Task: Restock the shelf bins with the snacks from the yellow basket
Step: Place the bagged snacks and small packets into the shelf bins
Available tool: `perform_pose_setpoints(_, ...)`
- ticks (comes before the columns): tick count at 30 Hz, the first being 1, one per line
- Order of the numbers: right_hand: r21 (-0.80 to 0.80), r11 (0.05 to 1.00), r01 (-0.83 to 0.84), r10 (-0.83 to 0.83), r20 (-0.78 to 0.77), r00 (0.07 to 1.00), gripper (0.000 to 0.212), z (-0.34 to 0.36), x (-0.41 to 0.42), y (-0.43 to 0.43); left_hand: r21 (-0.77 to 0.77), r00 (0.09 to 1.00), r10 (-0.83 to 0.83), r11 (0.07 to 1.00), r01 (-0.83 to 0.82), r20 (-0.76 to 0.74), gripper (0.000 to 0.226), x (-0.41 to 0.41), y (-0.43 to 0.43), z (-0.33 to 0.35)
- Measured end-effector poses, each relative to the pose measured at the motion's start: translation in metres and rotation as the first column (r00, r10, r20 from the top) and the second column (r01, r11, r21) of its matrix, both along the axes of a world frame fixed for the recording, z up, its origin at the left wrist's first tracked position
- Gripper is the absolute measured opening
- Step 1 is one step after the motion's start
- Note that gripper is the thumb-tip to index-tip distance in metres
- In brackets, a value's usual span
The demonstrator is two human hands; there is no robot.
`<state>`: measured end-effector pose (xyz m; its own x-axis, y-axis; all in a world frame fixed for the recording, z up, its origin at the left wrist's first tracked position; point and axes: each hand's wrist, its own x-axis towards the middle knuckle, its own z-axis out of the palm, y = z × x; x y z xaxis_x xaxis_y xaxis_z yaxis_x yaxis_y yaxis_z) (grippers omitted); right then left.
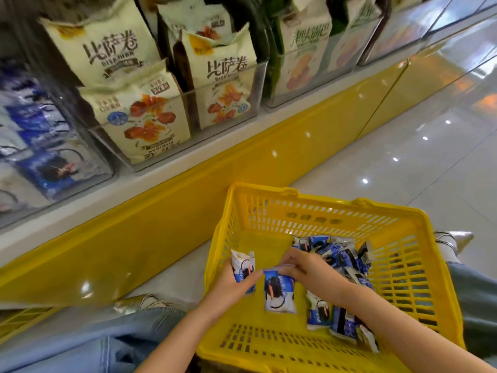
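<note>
At eleven o'clock we read 比萨卷 in large dark characters on a cream bag [107,49], and again on a second cream bag [226,70] at twelve. The green writing on the white-and-green bag [309,39] at one o'clock, the raised signs on the yellow basket [312,218] and the print on each blue packet [278,292] are too blurred to read.

Cream bags [139,114] printed with orange-red pieces stand along the shelf's front edge, with green-and-white bags [304,49] to their right. Below the white shelf edge [172,164] runs a glossy yellow base panel [166,227]. The pale tiled floor [403,157] mirrors small ceiling lights. A yellow slatted piece [21,319] lies at the floor's lower left corner.
</note>
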<state>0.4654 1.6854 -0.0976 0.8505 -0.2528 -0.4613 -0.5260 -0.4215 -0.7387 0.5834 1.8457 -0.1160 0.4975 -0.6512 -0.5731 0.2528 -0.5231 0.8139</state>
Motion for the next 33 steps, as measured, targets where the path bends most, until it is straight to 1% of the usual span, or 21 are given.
perform_pose_setpoints(2, -0.016, 0.999, -0.045, 0.045, 0.044, 0.998, 0.011, 0.017, 0.018, 0.012, -0.121, 0.999, 0.026, 0.992, -0.030, -0.038, 0.032, 0.006, 0.007, 0.017)
perform_pose_setpoints(4, 0.022, 0.999, -0.043, 0.040, 0.108, 0.993, 0.011, 0.034, 0.034, 0.025, -0.220, 0.999, 0.045, 0.974, -0.047, -0.014, 0.026, 0.012, 0.014, 0.032)
perform_pose_setpoints(6, 0.113, 0.993, 0.029, -0.051, 0.192, 0.980, 0.008, 0.050, 0.047, 0.036, -0.257, 0.991, 0.099, 0.964, -0.071, 0.095, 0.020, 0.021, 0.021, 0.047)
perform_pose_setpoints(9, 0.233, 0.958, 0.166, -0.228, 0.272, 0.935, 0.003, 0.073, 0.064, 0.053, -0.340, 0.940, 0.252, 0.926, -0.164, 0.231, 0.011, 0.037, 0.030, 0.067)
perform_pose_setpoints(10, 0.281, 0.942, 0.185, -0.264, 0.276, 0.924, 0.002, 0.081, 0.069, 0.059, -0.366, 0.920, 0.301, 0.909, -0.198, 0.252, 0.011, 0.042, 0.032, 0.076)
perform_pose_setpoints(12, 0.340, 0.928, 0.152, -0.256, 0.287, 0.923, 0.008, 0.095, 0.078, 0.071, -0.421, 0.870, 0.396, 0.871, -0.254, 0.294, 0.012, 0.054, 0.041, 0.093)
perform_pose_setpoints(15, 0.268, 0.959, 0.089, -0.186, 0.363, 0.913, 0.017, 0.115, 0.089, 0.086, -0.494, 0.813, 0.477, 0.823, -0.280, 0.334, 0.028, 0.070, 0.058, 0.123)
perform_pose_setpoints(16, 0.246, 0.964, 0.095, -0.191, 0.402, 0.896, 0.019, 0.123, 0.092, 0.089, -0.510, 0.808, 0.477, 0.818, -0.265, 0.347, 0.031, 0.074, 0.064, 0.134)
perform_pose_setpoints(19, 0.208, 0.973, 0.102, -0.197, 0.511, 0.836, 0.025, 0.149, 0.107, 0.096, -0.544, 0.822, 0.436, 0.817, -0.191, 0.366, 0.032, 0.088, 0.083, 0.166)
perform_pose_setpoints(21, 0.186, 0.978, 0.091, -0.184, 0.581, 0.793, 0.031, 0.168, 0.120, 0.099, -0.561, 0.818, 0.443, 0.807, -0.185, 0.367, 0.033, 0.100, 0.098, 0.184)
perform_pose_setpoints(25, 0.064, 0.992, 0.111, -0.124, 0.715, 0.688, 0.025, 0.205, 0.161, 0.105, -0.582, 0.734, 0.502, 0.793, -0.179, 0.458, 0.034, 0.123, 0.130, 0.210)
perform_pose_setpoints(27, -0.014, 0.993, 0.114, -0.063, 0.760, 0.647, 0.027, 0.221, 0.187, 0.113, -0.593, 0.702, 0.530, 0.782, -0.189, 0.476, 0.034, 0.132, 0.145, 0.218)
perform_pose_setpoints(28, -0.054, 0.993, 0.110, -0.029, 0.769, 0.638, 0.027, 0.228, 0.201, 0.119, -0.597, 0.672, 0.552, 0.777, -0.200, 0.493, 0.032, 0.136, 0.152, 0.221)
perform_pose_setpoints(30, -0.128, 0.987, 0.094, 0.041, 0.777, 0.628, 0.028, 0.238, 0.229, 0.135, -0.612, 0.583, 0.609, 0.758, -0.226, 0.539, 0.028, 0.146, 0.168, 0.228)
perform_pose_setpoints(33, -0.182, 0.982, 0.049, 0.112, 0.774, 0.623, 0.024, 0.244, 0.280, 0.158, -0.657, 0.487, 0.687, 0.705, -0.267, 0.539, 0.023, 0.157, 0.192, 0.236)
